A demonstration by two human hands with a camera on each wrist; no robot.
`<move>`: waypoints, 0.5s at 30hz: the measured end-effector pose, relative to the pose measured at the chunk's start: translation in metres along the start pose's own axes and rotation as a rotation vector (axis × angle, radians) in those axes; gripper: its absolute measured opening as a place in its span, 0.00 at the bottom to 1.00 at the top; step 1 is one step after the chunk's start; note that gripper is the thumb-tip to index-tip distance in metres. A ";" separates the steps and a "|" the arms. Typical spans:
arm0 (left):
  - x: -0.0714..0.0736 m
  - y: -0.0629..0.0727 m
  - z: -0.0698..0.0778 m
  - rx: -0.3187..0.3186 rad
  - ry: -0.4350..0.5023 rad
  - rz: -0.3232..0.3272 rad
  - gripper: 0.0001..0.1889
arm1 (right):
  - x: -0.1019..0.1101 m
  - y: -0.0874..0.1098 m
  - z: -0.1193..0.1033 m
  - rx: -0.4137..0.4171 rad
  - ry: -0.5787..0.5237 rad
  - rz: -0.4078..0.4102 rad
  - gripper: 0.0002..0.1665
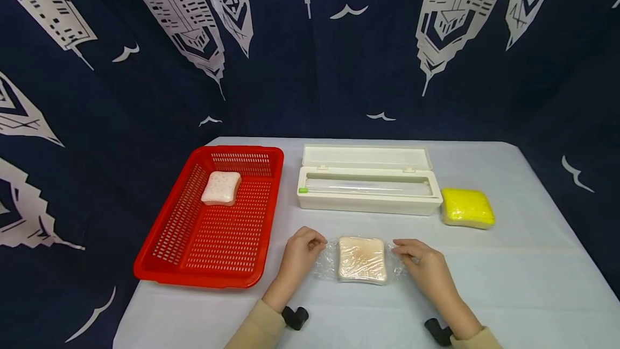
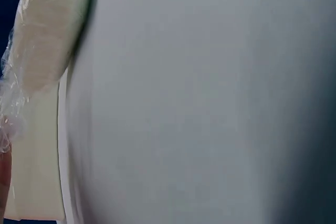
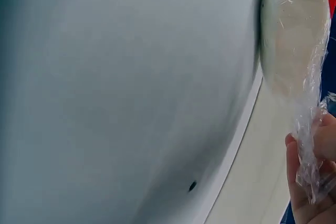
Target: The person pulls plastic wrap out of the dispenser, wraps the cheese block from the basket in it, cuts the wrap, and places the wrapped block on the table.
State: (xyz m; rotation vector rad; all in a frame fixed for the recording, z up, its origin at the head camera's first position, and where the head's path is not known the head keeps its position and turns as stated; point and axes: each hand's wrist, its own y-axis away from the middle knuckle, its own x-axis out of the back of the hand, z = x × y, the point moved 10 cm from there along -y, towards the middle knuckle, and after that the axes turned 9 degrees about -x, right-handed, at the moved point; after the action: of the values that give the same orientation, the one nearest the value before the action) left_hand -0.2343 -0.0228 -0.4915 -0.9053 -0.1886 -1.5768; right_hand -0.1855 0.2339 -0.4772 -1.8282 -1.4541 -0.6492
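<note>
A slice of toast (image 1: 362, 260) wrapped in clear cling film (image 1: 328, 260) lies in front of the person, with loose film bunched out at both sides. The left hand (image 1: 304, 249) pinches the film's left end between thumb and fingers. At the opposite end, the right hand (image 1: 426, 265) pinches the film too; the right wrist view shows gathered film (image 3: 307, 150) between its thumb and fingers. Both wrist views catch the toast's wrapped face, smooth and beige under wrinkled film. In the left wrist view only a fingertip (image 2: 5, 169) shows at the edge.
A red basket (image 1: 263, 230) on the left holds a pale speckled bread slice (image 1: 221, 187). Behind the hands stands a cream cling film dispenser (image 1: 368, 204), lid raised, roll inside. A shiny yellow block (image 1: 467, 208) sits by its right end on the white-covered table (image 1: 528, 273).
</note>
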 end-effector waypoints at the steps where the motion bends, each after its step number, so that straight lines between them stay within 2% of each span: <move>1: 0.001 0.000 0.006 -0.055 -0.045 0.003 0.07 | 0.001 0.002 -0.004 0.040 0.025 0.009 0.13; 5: 0.003 0.003 0.026 -0.257 -0.190 0.000 0.09 | 0.000 0.009 -0.008 0.108 0.095 -0.027 0.15; 7: 0.002 0.004 0.034 -0.324 -0.240 -0.020 0.08 | -0.003 0.011 -0.007 0.107 0.112 -0.076 0.14; 9: 0.002 0.006 0.038 -0.358 -0.270 -0.047 0.08 | -0.006 0.012 -0.004 0.090 0.113 -0.138 0.14; 11: 0.002 0.007 0.039 -0.352 -0.270 -0.074 0.08 | -0.009 0.013 -0.001 0.059 0.085 -0.202 0.14; 12: 0.002 0.007 0.038 -0.329 -0.255 -0.090 0.09 | -0.009 0.013 0.002 0.036 0.057 -0.228 0.14; 13: 0.003 0.007 0.035 -0.290 -0.228 -0.102 0.10 | -0.009 0.012 0.004 0.009 0.025 -0.245 0.16; 15: 0.005 0.007 0.024 -0.157 -0.131 -0.109 0.13 | -0.008 0.009 0.011 -0.067 -0.043 -0.258 0.19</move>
State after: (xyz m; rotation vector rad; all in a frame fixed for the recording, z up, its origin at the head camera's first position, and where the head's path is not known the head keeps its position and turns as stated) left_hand -0.2169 -0.0138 -0.4744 -1.1384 -0.2112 -1.6507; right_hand -0.1789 0.2367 -0.4925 -1.7283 -1.7335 -0.7971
